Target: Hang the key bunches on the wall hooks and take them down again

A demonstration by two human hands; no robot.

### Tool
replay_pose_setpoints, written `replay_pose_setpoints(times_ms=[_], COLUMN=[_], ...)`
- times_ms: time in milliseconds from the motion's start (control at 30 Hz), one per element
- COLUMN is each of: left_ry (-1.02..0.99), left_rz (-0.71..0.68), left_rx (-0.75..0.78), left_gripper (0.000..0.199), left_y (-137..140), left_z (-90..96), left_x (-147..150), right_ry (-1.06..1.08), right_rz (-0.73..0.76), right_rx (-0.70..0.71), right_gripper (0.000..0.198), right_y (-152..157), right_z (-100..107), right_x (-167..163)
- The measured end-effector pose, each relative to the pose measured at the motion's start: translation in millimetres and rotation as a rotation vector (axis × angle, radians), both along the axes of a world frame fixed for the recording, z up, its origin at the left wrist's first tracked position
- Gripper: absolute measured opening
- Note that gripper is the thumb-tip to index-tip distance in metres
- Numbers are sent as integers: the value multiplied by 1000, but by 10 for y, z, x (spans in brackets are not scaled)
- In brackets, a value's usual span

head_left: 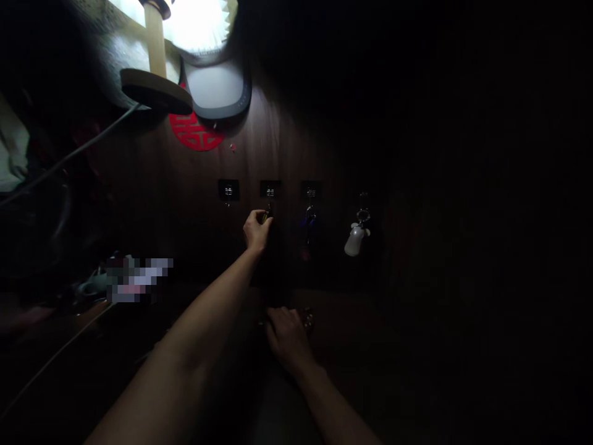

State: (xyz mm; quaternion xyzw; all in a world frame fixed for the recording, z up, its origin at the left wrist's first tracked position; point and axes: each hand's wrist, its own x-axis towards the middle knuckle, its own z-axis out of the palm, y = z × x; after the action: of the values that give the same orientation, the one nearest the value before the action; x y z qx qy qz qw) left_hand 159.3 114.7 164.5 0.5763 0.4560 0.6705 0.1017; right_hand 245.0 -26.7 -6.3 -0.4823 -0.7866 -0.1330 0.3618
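Note:
My left hand [258, 230] is closed in a pinch on a small yellowish-and-dark item [265, 216], too dim to name. It is just below the second wall hook [270, 191]. My right hand [290, 337] lies palm down on the dark surface below, fingers stretched forward. Beside its fingers is a small shiny metal thing [308, 317], partly hidden. A third hook [311, 190] carries a dark bunch with metal rings [309, 216]. Farther right hangs a whitish animal-shaped keychain [354, 240] on a ring. On the left, another hook [228, 190] shows only a small metal bit under it.
A bright lamp [199, 25] glows at the top left, near a wooden spool-like stand [156, 89] with a cable [69, 157]. A grey rounded device [217, 89] and a red paper cutout [197, 135] are on the wall. Blurred clutter [95, 285] lies left. The right side is very dark.

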Motion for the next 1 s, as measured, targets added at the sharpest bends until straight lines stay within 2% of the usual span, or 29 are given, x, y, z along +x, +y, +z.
replay_pose_setpoints(times_ms=[167,433,600,767,1000], left_ry=[-35,-92,-21,150,390], left_rz=[-54,-187,-233,-237,-195], left_rx=[-69,-225,-279,-313,-322], left_gripper=[21,17,16,15,19], left_y=[-114,-415,-638,-851,-980], left_z=[-282,-1001,-1378,-1568,-1636], left_x=[-70,-314,-493,-660,-1024], right_ry=[19,36,23,19,27], right_rz=[12,45,54,63,58], right_rx=[-18,-51,-74,-83,-66], right_gripper=[22,24,23,20,18], right_y=[-16,-31,-22,-9,9], right_z=[14,51,42,38,16], right_x=[-2,-10,-16,-10,-4])
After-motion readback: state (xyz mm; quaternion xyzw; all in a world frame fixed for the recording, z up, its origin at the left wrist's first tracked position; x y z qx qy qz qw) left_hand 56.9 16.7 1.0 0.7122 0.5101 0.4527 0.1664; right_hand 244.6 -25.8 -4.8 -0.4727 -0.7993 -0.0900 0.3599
